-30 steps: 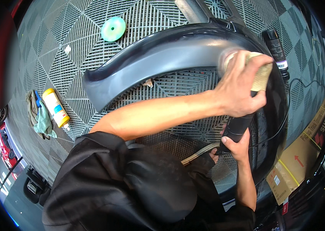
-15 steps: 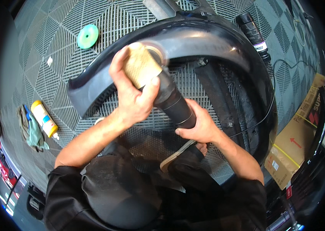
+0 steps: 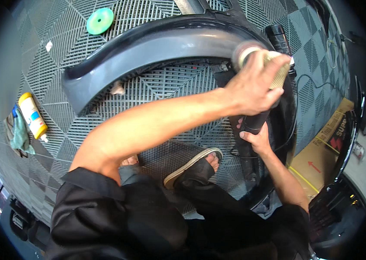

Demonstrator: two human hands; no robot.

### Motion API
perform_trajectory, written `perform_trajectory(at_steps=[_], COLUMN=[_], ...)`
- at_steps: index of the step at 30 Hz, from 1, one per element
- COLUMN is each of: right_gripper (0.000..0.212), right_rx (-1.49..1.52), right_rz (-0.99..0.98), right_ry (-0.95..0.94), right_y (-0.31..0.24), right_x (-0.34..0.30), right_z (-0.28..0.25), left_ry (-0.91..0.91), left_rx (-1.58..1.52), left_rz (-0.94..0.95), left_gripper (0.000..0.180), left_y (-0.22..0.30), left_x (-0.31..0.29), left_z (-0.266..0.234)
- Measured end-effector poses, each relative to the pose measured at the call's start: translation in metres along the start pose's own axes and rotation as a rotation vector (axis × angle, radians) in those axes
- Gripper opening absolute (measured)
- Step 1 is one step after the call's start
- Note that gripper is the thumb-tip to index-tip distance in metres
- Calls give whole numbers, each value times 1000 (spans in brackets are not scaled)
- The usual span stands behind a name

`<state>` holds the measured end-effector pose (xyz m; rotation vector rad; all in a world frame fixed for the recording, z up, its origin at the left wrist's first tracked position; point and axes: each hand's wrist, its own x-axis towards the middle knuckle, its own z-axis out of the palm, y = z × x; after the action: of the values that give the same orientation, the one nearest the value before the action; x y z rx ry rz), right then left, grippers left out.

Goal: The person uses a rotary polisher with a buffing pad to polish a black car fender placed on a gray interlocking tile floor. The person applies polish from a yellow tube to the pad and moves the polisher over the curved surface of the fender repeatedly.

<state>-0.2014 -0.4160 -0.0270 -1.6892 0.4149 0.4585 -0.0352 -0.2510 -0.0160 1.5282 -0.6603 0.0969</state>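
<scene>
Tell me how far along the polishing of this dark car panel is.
Done: cannot tell which stretches are finished; the dark panel shows an even sheen along its arc. In hand: left hand presses the polisher head onto the panel's right bend, right hand grips its handle. Left: the yellow bottle and green disc lie aside.
</scene>
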Motion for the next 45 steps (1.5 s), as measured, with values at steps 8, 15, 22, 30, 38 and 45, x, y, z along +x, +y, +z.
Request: perform_trajectory(at_steps=[8,15,22,30,38,45], right_gripper=[46,50,45,46,46,53], right_rx=[93,-2,58,179,175,215], right_rz=[-23,4,25,118,71,119], right_ry=[185,89,118,264,91,55], right_y=[16,6,0,-12,-26,-35], right_x=[-12,-1,-11,-38,-13,-3], right_z=[3,30,36,18,36,51], left_ry=[123,201,183,165,278,325], left_rx=[-48,-1,-10,-113,-1,81], left_rz=[88,60,-60,-123,-81,-135], left_gripper=[67,67,53,49,48,49], left_y=[6,-8,-1,6,1,3], left_x=[10,-11,-8,11,15,19], left_z=[56,16,26,63,27,4])
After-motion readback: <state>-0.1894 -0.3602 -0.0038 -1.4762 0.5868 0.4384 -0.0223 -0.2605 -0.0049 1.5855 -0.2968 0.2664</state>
